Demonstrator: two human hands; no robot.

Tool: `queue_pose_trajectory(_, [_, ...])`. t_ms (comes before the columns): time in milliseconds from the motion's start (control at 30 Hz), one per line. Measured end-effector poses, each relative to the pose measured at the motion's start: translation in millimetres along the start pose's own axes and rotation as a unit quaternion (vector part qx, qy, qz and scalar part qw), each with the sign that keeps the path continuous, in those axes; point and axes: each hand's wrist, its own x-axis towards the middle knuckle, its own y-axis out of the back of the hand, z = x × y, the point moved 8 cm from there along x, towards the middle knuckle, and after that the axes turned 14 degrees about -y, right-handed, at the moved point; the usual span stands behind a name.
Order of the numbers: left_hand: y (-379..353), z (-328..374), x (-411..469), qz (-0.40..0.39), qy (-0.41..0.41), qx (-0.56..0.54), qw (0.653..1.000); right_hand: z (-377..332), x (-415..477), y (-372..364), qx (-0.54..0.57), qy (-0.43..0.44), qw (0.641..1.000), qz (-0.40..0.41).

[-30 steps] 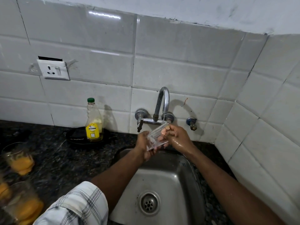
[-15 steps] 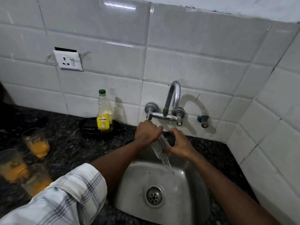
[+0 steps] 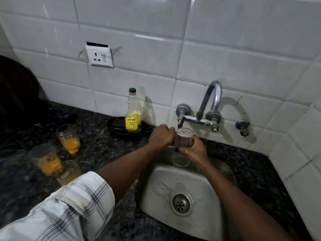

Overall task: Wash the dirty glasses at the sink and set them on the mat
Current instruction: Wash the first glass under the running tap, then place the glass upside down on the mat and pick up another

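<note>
Reaches in from the lower left with the left arm (image 3: 125,169), checked sleeve (image 3: 73,204) ending near the elbow, forearm bare. Curls the left grip (image 3: 160,137), knuckles up, against the upper left side of the glass (image 3: 180,160). Extends the bare right arm (image 3: 234,192) from the lower right and wraps the right grip (image 3: 192,150) round the glass's middle.

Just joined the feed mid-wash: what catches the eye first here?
A clear glass, upside down, is gripped by the right hand over the sink below the tap, the left hand curled against it. On the dark counter to the left, three glasses smeared with orange residue wait.
</note>
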Motion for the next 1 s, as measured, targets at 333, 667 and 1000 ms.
queue_pose_trajectory(333, [51.5, -80.7, -7.1, -0.073, 0.04, 0.09, 0.992, -50.5, 2.6, -72.5, 0.039, 0.023, 0.999, 0.027])
queue_pose_trajectory(667, [212.9, -184.3, 1.3, 0.047, 0.069, 0.06, 0.995, -161.7, 23.5, -224.1, 0.059, 0.067, 0.996, 0.008])
queue_pose_trajectory(1000, [361.9, -347.7, -32.7, 0.132, 0.197, 0.062, 0.969, -249.0, 27.9, -422.3, -0.008, 0.119, 0.989, -0.086])
